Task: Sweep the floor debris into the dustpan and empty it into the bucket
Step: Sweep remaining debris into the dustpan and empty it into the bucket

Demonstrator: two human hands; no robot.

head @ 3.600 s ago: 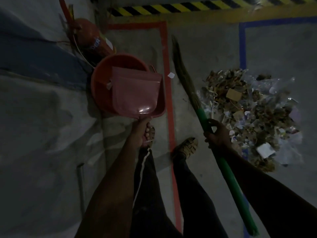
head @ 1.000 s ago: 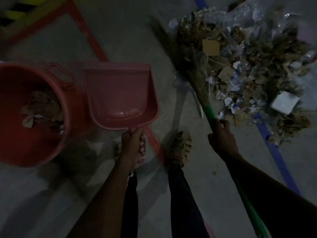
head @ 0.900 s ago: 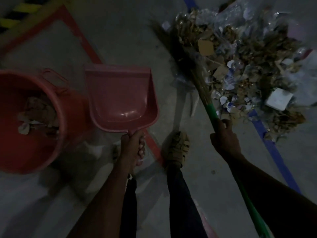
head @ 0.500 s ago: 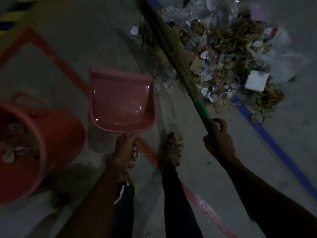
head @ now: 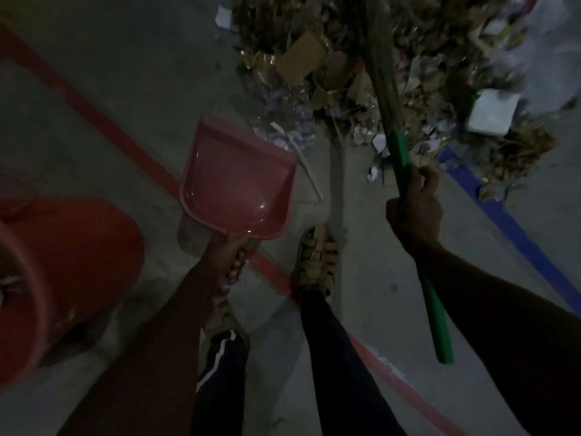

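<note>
Dustpan [head: 239, 184], pink, empty, handle gripped in left hand [head: 228, 259], mouth just short of debris pile [head: 393, 73]; broom [head: 399, 158], green shaft clasped in right hand [head: 413, 212], bristles over pile; bucket [head: 63, 272] left of dustpan; advice: seat lip flat, sweep short strokes toward it.

The dustpan [head: 239, 187] is pink; the bucket [head: 63, 272] at nine o'clock is red-orange. The broom [head: 399, 152] has a green handle and straw-tan bristles. The debris [head: 393, 64] at twelve o'clock is brown, tan and white. The floor [head: 141, 89] is grey with a red stripe [head: 132, 149] and a blue stripe [head: 509, 228]. The sandal [head: 317, 259] is tan; the trousers [head: 342, 366] are dark with a white line.
</note>
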